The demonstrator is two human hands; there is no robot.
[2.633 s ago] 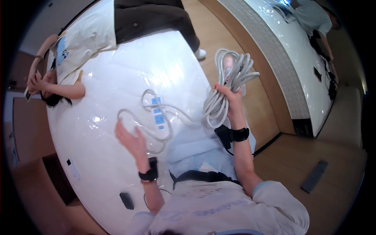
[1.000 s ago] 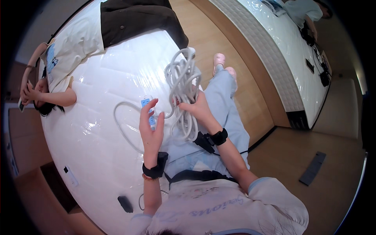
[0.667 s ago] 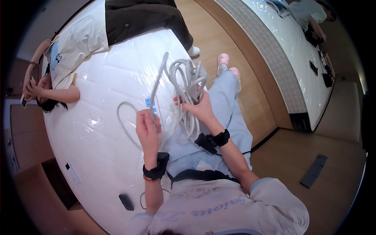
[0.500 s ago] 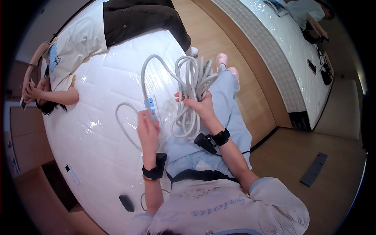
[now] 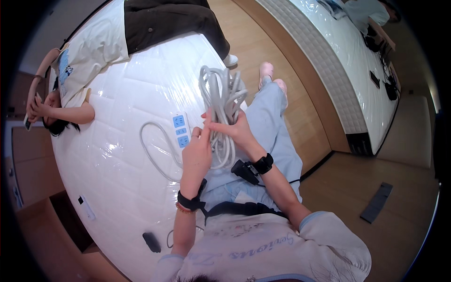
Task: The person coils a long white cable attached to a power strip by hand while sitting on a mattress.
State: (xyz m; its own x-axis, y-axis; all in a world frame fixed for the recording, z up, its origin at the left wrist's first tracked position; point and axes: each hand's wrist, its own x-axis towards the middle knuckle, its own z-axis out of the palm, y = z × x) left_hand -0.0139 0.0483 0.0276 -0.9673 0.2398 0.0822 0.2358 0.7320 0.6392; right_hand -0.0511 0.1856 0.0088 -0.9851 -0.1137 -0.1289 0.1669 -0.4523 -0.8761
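Observation:
A thick bundle of looped grey-white cable [image 5: 221,91] hangs in my right hand [image 5: 236,130], whose fingers and thumb wrap around its middle. My left hand [image 5: 196,152] meets the bundle from the left, its fingers closed against the loops beside my right thumb. What lies between those left fingertips is partly hidden, but the cable runs there. A white power strip [image 5: 181,130] with blue sockets rests on the mattress just left of the bundle. One loose length of the cable curves across the mattress left of the strip and passes behind my left forearm.
I sit on a plastic-wrapped mattress [image 5: 117,160]. Another person [image 5: 98,51] lies at its far left, holding a phone. A white remote [image 5: 86,207] and a small black object [image 5: 151,242] lie nearby. Across the wooden floor stands a second mattress [image 5: 324,70], with someone beside it.
My left hand has moved right, from over the power strip to the bundle. The large loose loop has been gathered in, and the bundle has shifted slightly left. The strip's sockets are now uncovered.

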